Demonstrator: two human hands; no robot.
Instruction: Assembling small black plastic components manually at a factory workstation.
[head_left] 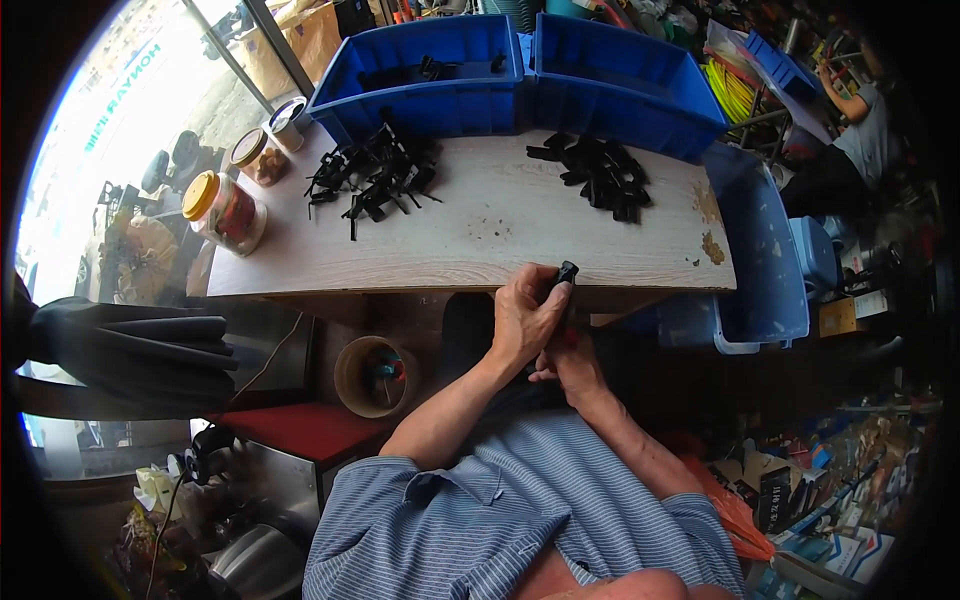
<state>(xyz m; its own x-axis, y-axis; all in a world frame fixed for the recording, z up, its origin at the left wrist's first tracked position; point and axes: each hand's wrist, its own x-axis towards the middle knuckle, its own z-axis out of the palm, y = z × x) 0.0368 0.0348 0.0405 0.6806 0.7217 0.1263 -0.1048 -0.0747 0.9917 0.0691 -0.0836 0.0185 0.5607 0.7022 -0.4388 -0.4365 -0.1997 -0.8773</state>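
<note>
In front of the table's near edge, my left hand (524, 318) is closed around a small black plastic part (567, 272), whose end sticks up past the thumb. Just below it, my right hand (574, 366) is closed too, its fingers curled near a bit of red; what it grips is mostly hidden. On the white wood-grain table (470, 255) lie two heaps of black plastic parts: a larger tangled heap (375, 175) on the left, with thin pieces sticking out, and a tighter heap (600, 175) of chunkier pieces on the right.
Two blue bins (420, 108) (625, 112) line the table's far edge; the left one holds a few black parts. Jars (228, 215) stand at the left. A bucket (375, 376) sits below the table, a blue tub (765, 265) at its right. Another person (850, 140) is at far right.
</note>
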